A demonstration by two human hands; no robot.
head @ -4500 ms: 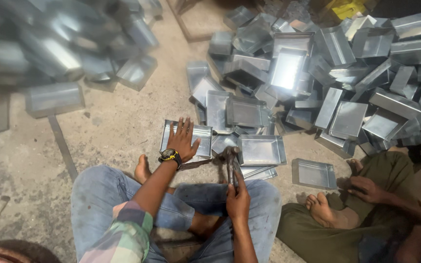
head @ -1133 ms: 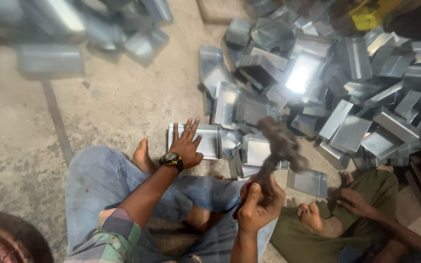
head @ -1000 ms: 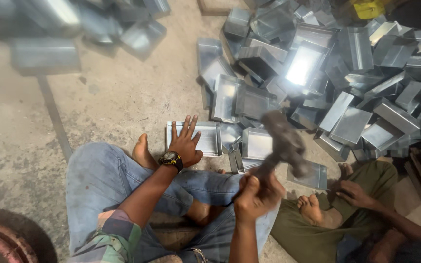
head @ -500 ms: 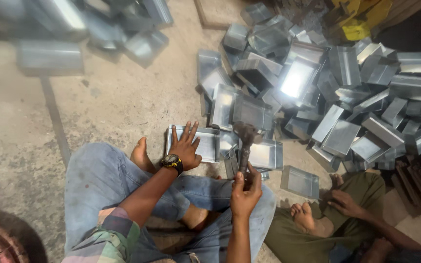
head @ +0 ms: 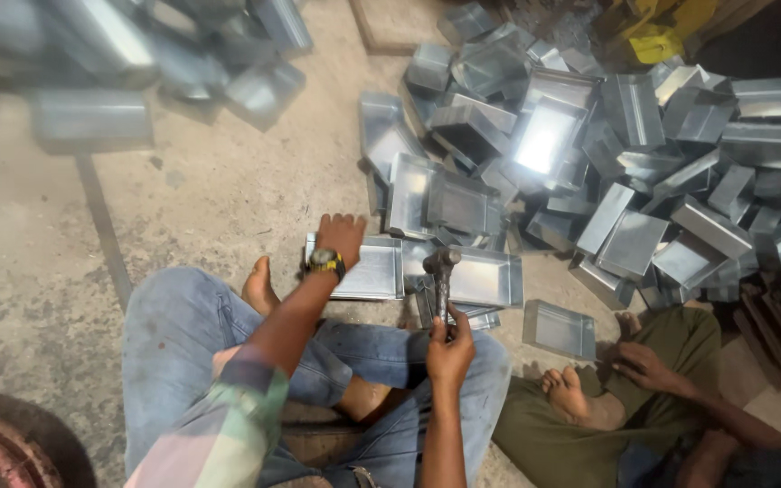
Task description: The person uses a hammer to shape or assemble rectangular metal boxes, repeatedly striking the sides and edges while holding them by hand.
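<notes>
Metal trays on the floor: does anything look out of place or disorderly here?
Yes. The metal trays lie in a loose heap, tilted and overlapping at all angles, not stacked. One single tray sits apart from the heap, beside a co-worker's foot. The left hand presses a flat tray; the right hand grips a hammer.

The hammer (head: pixel 442 276), raised and blurred above the trays about a second ago, has been brought down; its head is now seen low against the open metal tray (head: pixel 485 277). The right hand (head: pixel 450 348) has dropped with it. The flat tray (head: pixel 368 269) is now shown less covered by the left hand (head: pixel 340 237).
</notes>
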